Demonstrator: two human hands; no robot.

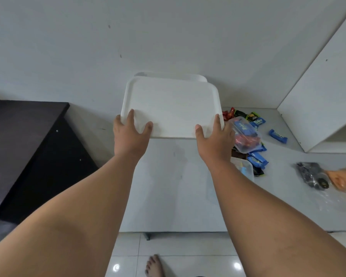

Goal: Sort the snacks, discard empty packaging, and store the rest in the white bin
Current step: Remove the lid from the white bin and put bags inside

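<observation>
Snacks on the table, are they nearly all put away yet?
Not yet. A clear plastic tub already holds some. Left hand and right hand hold the white rectangular plastic lid. Loose blue snack packets, a dark bag and an orange bag lie on the white table, not stored.

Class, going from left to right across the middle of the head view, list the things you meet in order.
dark tabletop → left hand → white lid → right hand → clear snack tub → lone blue wrapper → black packet → orange packet

White table [168, 186], scattered snack packets [278, 135], clear tubs [246, 136], plastic bags [311, 174] at right
</observation>
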